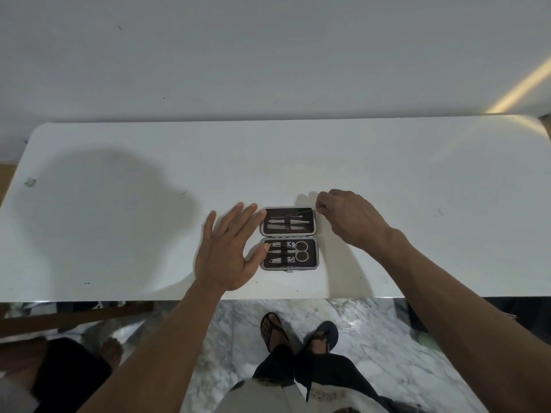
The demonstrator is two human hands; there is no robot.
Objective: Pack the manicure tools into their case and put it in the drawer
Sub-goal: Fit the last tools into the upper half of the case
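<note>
I see one case (289,238) lying open on the white table (119,204), near the table's near edge. It has two halves, one near me and one far.

The near half holds three tools: two nail clippers and one pair of scissors (293,251). They all lie left to right, with the scissors' round handles on the right.

My left hand (228,257) is flat and spread wide, holding nothing. It rests on the table just left of the case. My thumb touches the near half and two fingertips touch the left edge of the far half.

The far half holds about three thin tools lying left to right.

My right hand (347,219) is at the far right corner. My finger and thumb pinch one thin stick tool (307,211), which points left along the case's far edge.
</note>
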